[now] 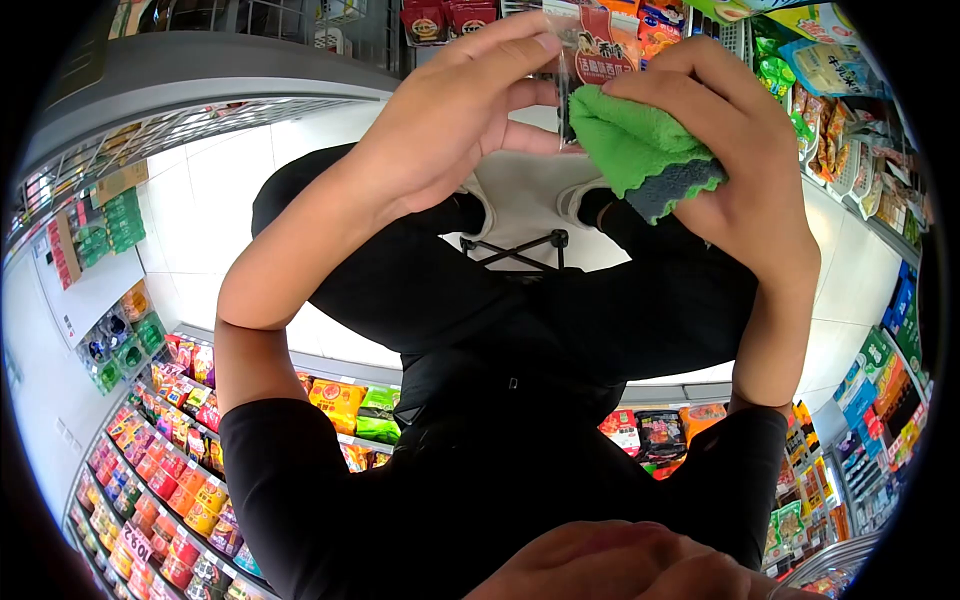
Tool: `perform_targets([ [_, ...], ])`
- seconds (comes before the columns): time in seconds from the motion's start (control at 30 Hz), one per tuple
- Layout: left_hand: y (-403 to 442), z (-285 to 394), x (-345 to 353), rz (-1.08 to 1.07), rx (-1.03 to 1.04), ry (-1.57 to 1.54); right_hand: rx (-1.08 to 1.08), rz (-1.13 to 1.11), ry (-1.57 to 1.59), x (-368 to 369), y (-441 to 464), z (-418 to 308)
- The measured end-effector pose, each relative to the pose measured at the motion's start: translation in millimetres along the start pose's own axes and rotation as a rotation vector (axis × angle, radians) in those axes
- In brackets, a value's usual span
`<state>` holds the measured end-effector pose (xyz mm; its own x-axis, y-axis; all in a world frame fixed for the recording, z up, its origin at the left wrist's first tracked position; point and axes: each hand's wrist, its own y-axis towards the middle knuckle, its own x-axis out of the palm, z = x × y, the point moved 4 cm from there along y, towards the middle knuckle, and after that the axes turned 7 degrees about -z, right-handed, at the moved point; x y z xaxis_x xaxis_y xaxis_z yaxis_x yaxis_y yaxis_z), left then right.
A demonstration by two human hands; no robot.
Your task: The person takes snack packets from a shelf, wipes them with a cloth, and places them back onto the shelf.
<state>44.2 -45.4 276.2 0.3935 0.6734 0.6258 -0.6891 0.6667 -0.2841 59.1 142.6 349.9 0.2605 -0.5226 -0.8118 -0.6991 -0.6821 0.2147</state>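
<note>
My left hand [440, 120] grips a snack packet [605, 48] by its left edge, thumb on the near face and fingers behind it. The packet has clear edges and a red label with white characters. In my right hand [755, 165] is a bunched green cloth [635, 135] with a dark grey underside and scalloped edge. The cloth lies against the packet's lower right part and hides some of it. My right fingers are curled over the cloth. Red snack packets [425, 22] stand just beyond my left hand.
A metal wire shelf [200, 130] curves along the left. More packaged snacks [825, 130] fill a rack at the right. Behind my body are shelves of colourful packets [180, 490]. A folding stool's legs [515, 250] show between my feet on the white tiled floor [200, 210].
</note>
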Motion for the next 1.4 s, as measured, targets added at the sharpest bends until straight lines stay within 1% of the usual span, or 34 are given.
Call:
perform_targets([
  [0.07, 0, 7, 4, -0.031, -0.052, -0.222, -0.014, -0.009, 0.019, 0, 0, -1],
  [0.17, 6, 3, -6, 0.026, -0.102, -0.122, -0.066, -0.021, 0.051, 5, 2, -6],
  [0.23, 2, 7, -2, 0.037, -0.076, -0.182, -0.071, -0.018, 0.024, 7, 2, -8],
  [0.33, 1, 8, -4, 0.050, -0.048, -0.230, -0.008, -0.008, -0.013, 3, 1, -4],
  [0.37, 1, 9, -4, 0.055, -0.039, -0.239, -0.016, 0.001, -0.016, 3, 1, -4],
  [0.57, 3, 9, -4, 0.124, -0.041, -0.215, -0.043, 0.014, -0.007, 9, 1, -4],
  [0.73, 4, 7, -10, 0.046, -0.007, -0.227, 0.049, -0.026, -0.023, -3, 0, 2],
  [0.83, 4, 5, -12, 0.033, 0.003, -0.227, 0.035, -0.046, 0.025, -1, 0, 3],
  [0.93, 1, 9, -6, 0.041, 0.006, -0.238, 0.025, -0.046, -0.010, 0, 0, 3],
  [1.03, 3, 6, -10, 0.033, 0.002, -0.223, 0.050, 0.002, -0.058, -5, -3, 8],
  [1.13, 1, 10, -3, 0.039, -0.006, -0.207, 0.057, -0.044, -0.001, -2, -3, 7],
  [1.23, 3, 7, -7, 0.037, -0.012, -0.183, -0.013, -0.048, -0.006, 3, -2, 2],
  [1.33, 1, 10, 0, 0.038, -0.009, -0.191, 0.069, -0.058, 0.000, -1, -1, 6],
  [1.4, 0, 12, 3, 0.046, -0.018, -0.181, 0.065, -0.004, -0.047, -3, -3, 9],
])
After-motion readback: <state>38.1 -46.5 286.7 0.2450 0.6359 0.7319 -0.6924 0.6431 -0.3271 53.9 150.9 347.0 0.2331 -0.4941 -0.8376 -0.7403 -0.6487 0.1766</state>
